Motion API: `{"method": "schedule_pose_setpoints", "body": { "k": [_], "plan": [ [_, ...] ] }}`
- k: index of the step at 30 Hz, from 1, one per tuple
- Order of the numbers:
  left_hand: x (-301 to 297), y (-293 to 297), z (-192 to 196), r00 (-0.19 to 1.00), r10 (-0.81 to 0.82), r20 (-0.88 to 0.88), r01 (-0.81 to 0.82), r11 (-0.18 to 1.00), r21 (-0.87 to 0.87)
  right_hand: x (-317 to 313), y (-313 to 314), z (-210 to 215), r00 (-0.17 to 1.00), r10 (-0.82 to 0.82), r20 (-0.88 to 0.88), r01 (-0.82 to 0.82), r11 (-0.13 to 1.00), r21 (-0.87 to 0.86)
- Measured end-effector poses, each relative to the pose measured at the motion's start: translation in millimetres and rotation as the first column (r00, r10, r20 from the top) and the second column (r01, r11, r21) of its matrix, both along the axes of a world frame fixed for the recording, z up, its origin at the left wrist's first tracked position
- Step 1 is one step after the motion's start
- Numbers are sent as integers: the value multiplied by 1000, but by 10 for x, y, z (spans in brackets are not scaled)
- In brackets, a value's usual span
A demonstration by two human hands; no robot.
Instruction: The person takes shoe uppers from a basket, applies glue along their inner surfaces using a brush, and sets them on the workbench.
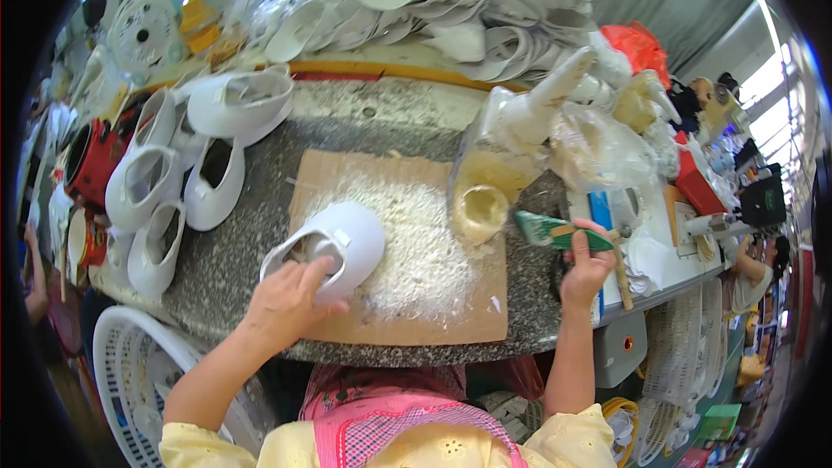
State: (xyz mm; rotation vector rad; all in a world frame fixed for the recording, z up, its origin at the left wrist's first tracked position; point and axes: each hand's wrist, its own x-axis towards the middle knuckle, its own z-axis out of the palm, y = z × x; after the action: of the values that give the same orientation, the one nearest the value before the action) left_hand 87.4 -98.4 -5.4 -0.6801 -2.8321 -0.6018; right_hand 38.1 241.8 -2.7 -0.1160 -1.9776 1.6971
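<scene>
My left hand (pixel 295 299) grips a white rounded shell (pixel 360 243) by the rim of its oval opening, fingers and thumb on its near edge. The shell is tilted over the left part of a cardboard sheet (pixel 325 175), which is strewn with white crumbs (pixel 416 251). My right hand (pixel 586 269) is closed on a green flat tool (pixel 559 234), held to the right of the cardboard; its working end points left. Just left of the tool's tip lies a cloudy plastic container (pixel 490 165) with a yellowish round mouth (pixel 482 212).
Several similar white shells (pixel 212 182) stand on the speckled stone table at left. A heap of white shells (pixel 433 0) fills the back. White baskets (pixel 130 364) stand below at left and right. Plastic bags (pixel 598 143) and a wooden stick (pixel 622 277) lie right.
</scene>
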Motion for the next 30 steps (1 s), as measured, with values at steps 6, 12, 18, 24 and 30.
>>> {"method": "schedule_pose_setpoints", "body": {
  "k": [6, 12, 18, 24, 30],
  "plan": [
    [30, -106, -99, 976, -185, 114, 197, 974, -108, 150, -815, -118, 802, 595, 50, -581, 796, -169],
    [7, -60, -31, 925, -201, 324, 263, 951, -162, -275, -1341, -394, 746, 662, 73, -658, 750, -70],
    [-20, -107, -28, 880, -198, 432, 286, 946, -149, -193, -1164, -310, 434, 873, 220, -896, 443, 10],
    [-29, -41, -53, 902, -288, 322, 355, 919, -172, -391, -1261, -357, 635, 747, 196, -751, 657, -68],
    [-235, -119, 198, 808, -321, 494, 325, 942, 81, 34, -860, -56, 704, 692, 162, -675, 722, -153]
  ]
}}
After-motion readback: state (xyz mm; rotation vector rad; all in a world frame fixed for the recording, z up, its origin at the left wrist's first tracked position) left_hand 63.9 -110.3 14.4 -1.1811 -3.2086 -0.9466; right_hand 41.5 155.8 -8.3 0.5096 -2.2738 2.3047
